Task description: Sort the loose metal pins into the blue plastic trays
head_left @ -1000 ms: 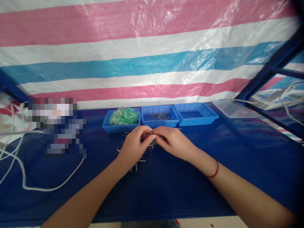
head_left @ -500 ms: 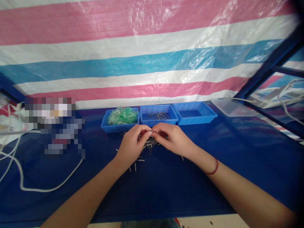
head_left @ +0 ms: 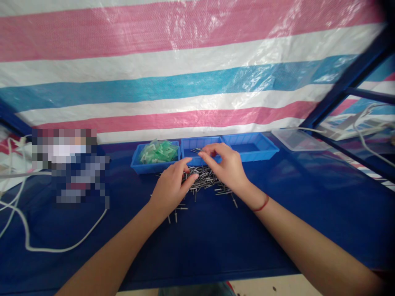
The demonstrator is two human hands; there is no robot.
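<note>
A pile of small metal pins [head_left: 203,181] lies on the blue table [head_left: 216,238] in front of three blue trays. My left hand [head_left: 173,187] rests at the pile's left edge, with thumb and fingers loosely apart over the pins. My right hand [head_left: 226,166] is lifted over the front of the middle blue tray [head_left: 185,144], which holds a few pins. Its thumb and forefinger are pinched on what looks like one pin. A red band circles the right wrist.
The left tray [head_left: 137,166] holds green plastic pieces [head_left: 159,151]; the right tray [head_left: 257,151] looks empty. A clear plastic container [head_left: 293,139] sits at back right. A white cable [head_left: 46,248] loops at left beside a pixelated patch [head_left: 68,164]. A striped tarp [head_left: 197,82] hangs behind.
My hands were joined in a pinch above the pile. They have parted: the right hand moved up and back to the middle tray, and the left hand dropped onto the pins.
</note>
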